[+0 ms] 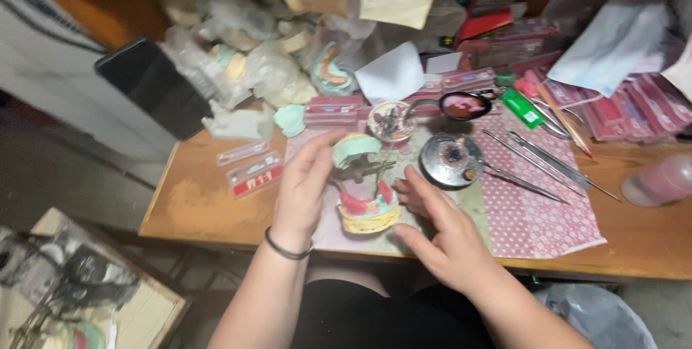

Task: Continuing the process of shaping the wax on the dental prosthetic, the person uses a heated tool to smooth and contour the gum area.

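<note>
A dental model on a metal articulator (365, 184) stands near the front edge of the bench (209, 212), on a pink dotted cloth (537, 215); its upper cast is pale green, its lower one shows red wax over a yellowish base; the left hand (301, 192) rests against its left side, fingers spread and loosely curved, not closed round it; the right hand (441, 230) sits just beside it on the right, fingers apart, the fingertips near the lower cast, though whether they touch is unclear; a dark band circles the left wrist; just behind the model stands a small round dish (390, 120), and to its right a round metal burner (452, 159); slim metal instruments (537, 161) lie across the cloth beyond; flat pink trays (620, 107) are stacked at the back right; bagged plaster casts (252, 75) pile up at the back left beside a black phone (155, 86).
</note>
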